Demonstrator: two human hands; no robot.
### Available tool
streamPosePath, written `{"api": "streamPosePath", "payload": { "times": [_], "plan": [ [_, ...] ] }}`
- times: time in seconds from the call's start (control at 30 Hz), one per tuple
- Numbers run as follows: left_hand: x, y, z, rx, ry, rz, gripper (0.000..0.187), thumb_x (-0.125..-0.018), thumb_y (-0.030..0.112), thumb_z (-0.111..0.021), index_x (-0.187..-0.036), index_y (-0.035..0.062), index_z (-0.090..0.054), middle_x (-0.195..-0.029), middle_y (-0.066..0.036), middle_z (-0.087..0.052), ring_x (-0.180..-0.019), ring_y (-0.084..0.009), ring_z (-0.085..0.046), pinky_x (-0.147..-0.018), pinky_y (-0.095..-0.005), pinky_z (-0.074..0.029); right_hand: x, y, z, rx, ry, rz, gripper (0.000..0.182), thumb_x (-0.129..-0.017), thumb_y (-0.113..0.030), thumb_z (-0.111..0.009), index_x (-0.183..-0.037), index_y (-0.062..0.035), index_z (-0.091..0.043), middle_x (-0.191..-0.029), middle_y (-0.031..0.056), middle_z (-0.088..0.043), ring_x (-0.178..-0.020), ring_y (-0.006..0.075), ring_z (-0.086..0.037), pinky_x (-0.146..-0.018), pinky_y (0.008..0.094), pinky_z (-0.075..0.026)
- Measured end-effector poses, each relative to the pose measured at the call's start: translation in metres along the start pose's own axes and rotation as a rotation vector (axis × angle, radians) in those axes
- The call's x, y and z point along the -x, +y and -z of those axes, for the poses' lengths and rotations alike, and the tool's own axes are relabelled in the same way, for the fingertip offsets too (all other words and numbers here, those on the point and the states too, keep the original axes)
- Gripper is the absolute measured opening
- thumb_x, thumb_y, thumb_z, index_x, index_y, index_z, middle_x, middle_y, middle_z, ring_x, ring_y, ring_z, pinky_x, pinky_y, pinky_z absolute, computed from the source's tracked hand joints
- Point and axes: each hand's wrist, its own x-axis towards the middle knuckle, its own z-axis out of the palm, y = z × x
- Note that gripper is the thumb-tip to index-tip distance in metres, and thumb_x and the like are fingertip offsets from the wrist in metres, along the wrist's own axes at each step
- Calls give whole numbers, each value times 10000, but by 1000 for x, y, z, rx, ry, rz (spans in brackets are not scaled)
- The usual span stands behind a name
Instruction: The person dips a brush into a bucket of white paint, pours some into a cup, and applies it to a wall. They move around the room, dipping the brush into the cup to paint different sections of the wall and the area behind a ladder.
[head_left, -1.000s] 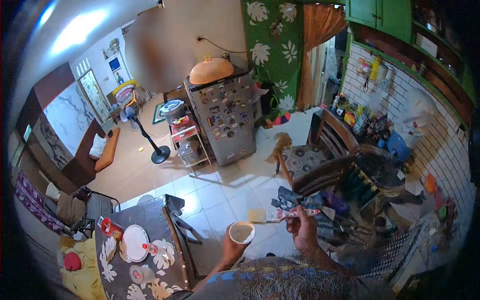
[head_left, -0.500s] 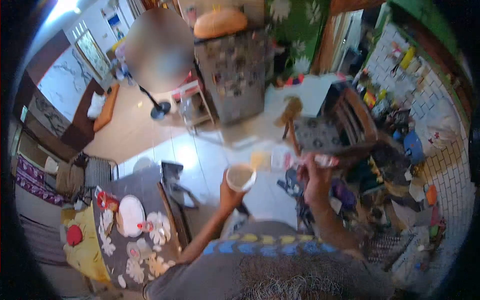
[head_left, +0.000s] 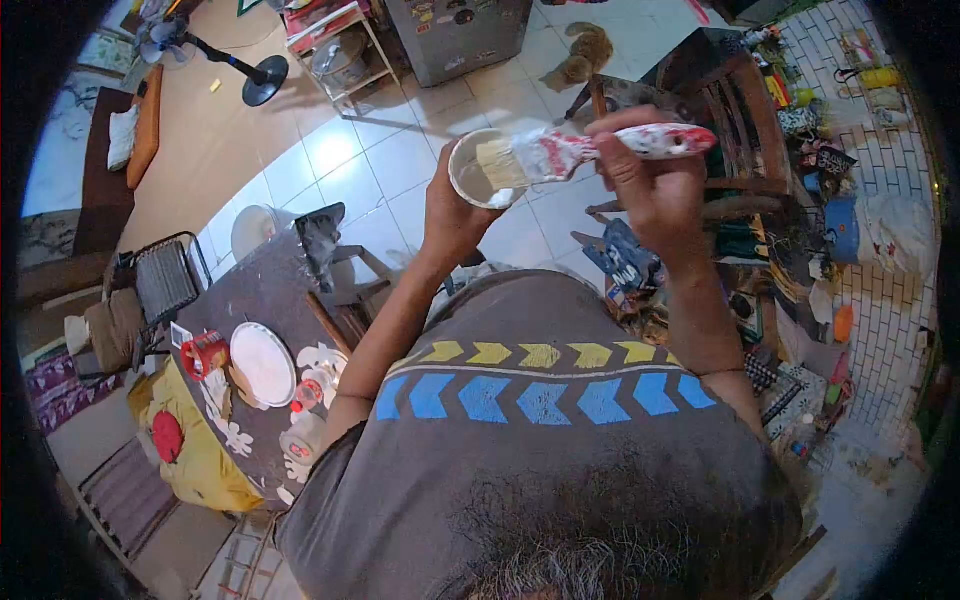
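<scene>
The left hand (head_left: 448, 205) cups a small white cup (head_left: 482, 170) from below, fingers wrapped shut around it, keeping it level, while the right hand (head_left: 650, 180) grips a paint-smeared brush (head_left: 590, 150) whose bristles rest over the cup's rim.

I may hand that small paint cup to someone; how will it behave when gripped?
The cup sits in the left hand, so it is probably light. Open-topped with pale liquid inside, it would likely spill if tipped. Wet rim may be slippery.
</scene>
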Motion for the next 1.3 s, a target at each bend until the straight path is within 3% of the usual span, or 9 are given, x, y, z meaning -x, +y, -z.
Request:
{"api": "streamPosePath", "payload": {
  "times": [0.1,0.27,0.4,0.53,0.6,1.0,1.07,1.1,1.3],
  "plan": [
    [-24,-1,15,-115,-31,-14,794,-687,86,-889,-1333,34,-430,-1235,-128,-609,-1146,-226,-610,-977,-351,-501,-29,14,-23,168,-98,159,191,-954,-226,-669,-974,-37,-661,-808,65,-690,-712,121,-660,-626,281,-518],
    [-59,-17,25,-234,-61,-81,808,-679,107,-900,-1331,30,-430,-1224,-144,-617,-1128,-237,-624,-942,-354,-518,-67,27,-45,268,-260,83,227,-931,-270,-685,-955,-47,-647,-831,120,-681,-730,242,-686,-652,352,-537],
    [-88,-30,22,-174,-27,-61,728,-640,134,-897,-1264,34,-536,-1172,-155,-620,-1083,-337,-607,-937,-407,-485,-100,57,-49,326,-369,171,245,-918,-266,-690,-1003,-43,-635,-906,146,-685,-812,303,-692,-715,392,-543],
    [-121,-40,16,-222,-23,-85,721,-641,142,-895,-1260,38,-541,-1169,-154,-621,-1080,-343,-605,-927,-410,-484,-133,84,-43,246,-400,82,244,-917,-259,-691,-999,-36,-634,-916,149,-683,-825,310,-688,-727,393,-539],
    [-141,-39,13,-223,-29,-52,711,-642,145,-895,-1251,39,-545,-1165,-153,-624,-1080,-343,-606,-924,-410,-485,-150,106,-40,170,-329,154,172,-918,-212,-696,-965,-47,-692,-920,97,-711,-787,218,-690,-722,328,-536],
    [-262,-35,-51,-275,-3,-10,718,-661,32,-877,-1277,53,-510,-1193,-121,-627,-1088,-239,-625,-932,-362,-502,-244,156,42,74,-176,162,222,-943,-251,-678,-985,-34,-662,-856,107,-689,-782,207,-691,-687,328,-533],
    [-276,-43,-63,-200,-7,40,710,-667,30,-875,-1276,49,-510,-1191,-120,-626,-1087,-231,-623,-936,-357,-498,-254,161,56,22,-189,24,248,-944,-263,-666,-963,-19,-626,-830,155,-676,-751,325,-685,-685,403,-536],
    [-284,-44,-67,-205,-20,47,710,-667,30,-875,-1276,49,-510,-1191,-120,-626,-1087,-231,-623,-936,-357,-498,-259,165,62,16,-179,14,248,-944,-263,-666,-963,-19,-626,-830,155,-676,-751,325,-685,-685,403,-536],
    [-336,-53,-83,-152,-116,120,696,-674,12,-866,-1272,39,-510,-1183,-110,-619,-1096,-217,-611,-943,-340,-486,-288,187,89,-86,-96,-104,255,-950,-264,-665,-929,-11,-637,-771,119,-677,-706,231,-686,-655,348,-525]
  ]
}}
